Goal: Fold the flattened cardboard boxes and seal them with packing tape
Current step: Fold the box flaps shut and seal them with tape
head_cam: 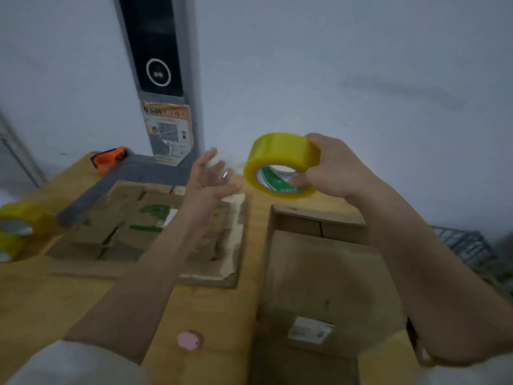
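Your right hand [330,165] grips a yellow packing tape roll [280,159] above the cardboard box [319,273]; your left hand [206,176] (blurred) hovers open-fingered nearby.

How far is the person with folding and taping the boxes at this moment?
Early stage. Done: one cardboard box stands folded on the table, with no tape visible on it. In hand: the right hand grips a yellow tape roll above the table; the left hand is open beside it, blurred, perhaps seeking the tape end. Left: sealing this box, then folding the flattened cardboard stack.
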